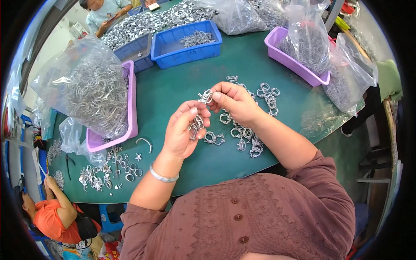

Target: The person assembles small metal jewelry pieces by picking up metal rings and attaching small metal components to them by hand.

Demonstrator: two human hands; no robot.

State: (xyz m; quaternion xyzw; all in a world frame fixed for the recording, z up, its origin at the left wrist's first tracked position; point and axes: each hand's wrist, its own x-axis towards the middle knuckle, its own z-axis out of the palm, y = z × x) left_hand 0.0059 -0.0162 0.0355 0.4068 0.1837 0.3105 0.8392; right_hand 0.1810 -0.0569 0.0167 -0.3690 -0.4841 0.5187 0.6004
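Both forearms rise from the lower edge, sleeves at the elbows. The left hand (184,130) curls its fingers (200,113) inward; the right hand (234,102), slightly higher, pinches fingers to thumb.

Bright, even light; fisheye-bent, dark rim.

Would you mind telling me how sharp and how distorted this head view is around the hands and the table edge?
In the head view the left hand and right hand at centre are sharp, as are the metal clips they hold; the green table bows strongly toward the rim, which goes black; light is even, with glare on the plastic bags.
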